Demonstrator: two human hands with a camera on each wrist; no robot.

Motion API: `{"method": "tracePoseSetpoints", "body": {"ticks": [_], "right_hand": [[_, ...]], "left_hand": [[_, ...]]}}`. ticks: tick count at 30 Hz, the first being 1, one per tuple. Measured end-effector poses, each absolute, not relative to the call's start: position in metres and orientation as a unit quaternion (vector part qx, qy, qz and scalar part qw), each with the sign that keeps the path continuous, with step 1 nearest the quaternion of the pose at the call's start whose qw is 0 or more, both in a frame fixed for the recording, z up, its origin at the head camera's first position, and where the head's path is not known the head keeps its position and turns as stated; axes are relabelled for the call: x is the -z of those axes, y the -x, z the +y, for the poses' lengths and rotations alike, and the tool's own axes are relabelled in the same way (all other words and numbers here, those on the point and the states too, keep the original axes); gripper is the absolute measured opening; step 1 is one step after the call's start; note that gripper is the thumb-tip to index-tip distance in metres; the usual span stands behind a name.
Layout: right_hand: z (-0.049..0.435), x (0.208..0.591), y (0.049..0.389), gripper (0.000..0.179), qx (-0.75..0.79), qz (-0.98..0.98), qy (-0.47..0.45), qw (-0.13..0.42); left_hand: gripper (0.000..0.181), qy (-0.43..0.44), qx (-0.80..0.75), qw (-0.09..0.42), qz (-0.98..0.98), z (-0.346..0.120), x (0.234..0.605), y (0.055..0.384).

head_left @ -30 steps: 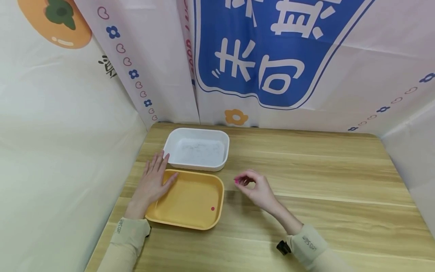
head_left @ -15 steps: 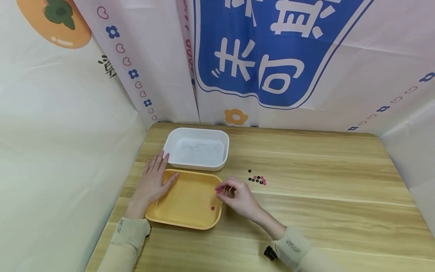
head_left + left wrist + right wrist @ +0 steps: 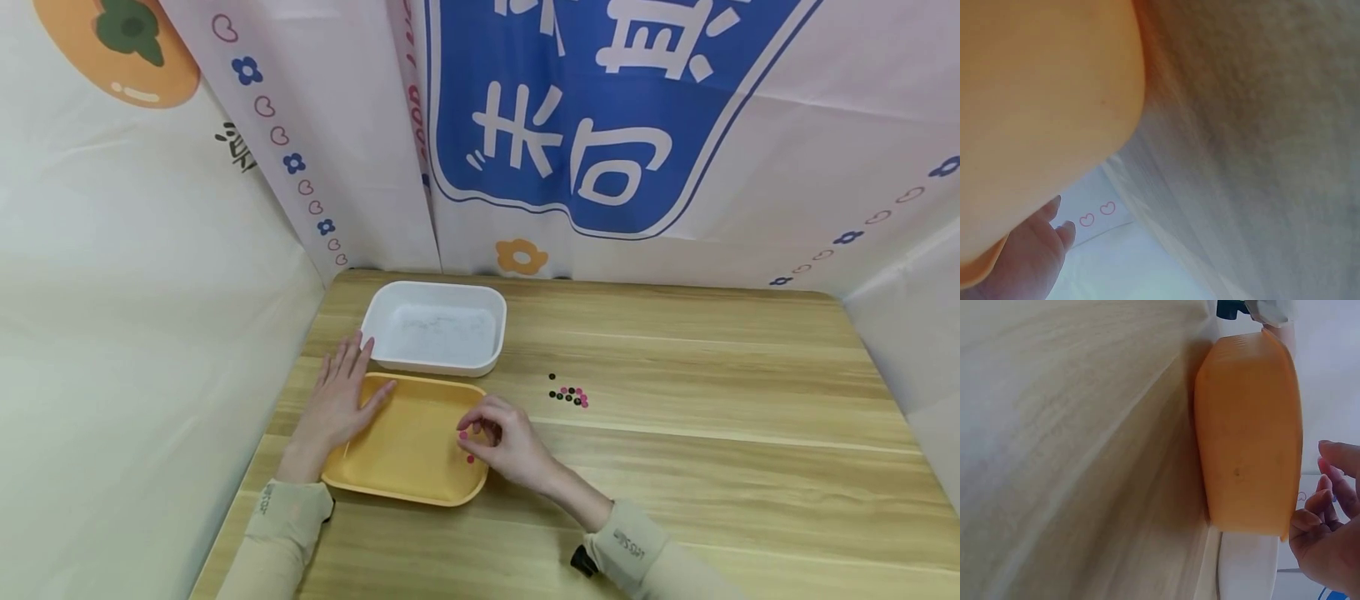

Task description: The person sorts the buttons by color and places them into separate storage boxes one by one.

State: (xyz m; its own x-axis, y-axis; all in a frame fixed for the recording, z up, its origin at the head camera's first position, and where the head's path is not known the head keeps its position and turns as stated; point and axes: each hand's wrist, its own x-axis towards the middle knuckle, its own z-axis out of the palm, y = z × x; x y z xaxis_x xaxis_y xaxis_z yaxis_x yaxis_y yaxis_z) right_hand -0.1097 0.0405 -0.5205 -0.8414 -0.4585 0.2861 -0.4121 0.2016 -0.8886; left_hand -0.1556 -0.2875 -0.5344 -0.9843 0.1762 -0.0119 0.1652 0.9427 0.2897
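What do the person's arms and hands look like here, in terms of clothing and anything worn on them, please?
Both arms wear long, light beige sleeves. Each cuff carries small dark lettering, too small to read. A small black device shows at the right wrist. The left hand and right hand are bare, without gloves; no rings are visible.

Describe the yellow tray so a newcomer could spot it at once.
On the wooden table, look near the left edge, where two trays sit together. The yellow tray is the nearer one, under both hands, a pink bead inside; its neighbour, the white tray, lies just behind.
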Motion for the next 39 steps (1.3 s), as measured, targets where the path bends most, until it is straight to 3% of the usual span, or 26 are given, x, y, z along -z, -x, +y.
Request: {"method": "tracePoseSetpoints", "body": {"ticks": [22, 39], "right_hand": [[0.117, 0.515, 0.145, 0.021, 0.579, 0.798, 0.168, -0.010], [0.162, 0.539, 0.158, 0.029, 0.560, 0.822, 0.104, 0.003]], "left_hand": [[0.092, -0.089, -0.142, 0.010, 0.986, -0.287, 0.535, 0.156], [0.093, -0.090, -0.142, 0.010, 0.986, -0.288, 0.536, 0.156]]}}
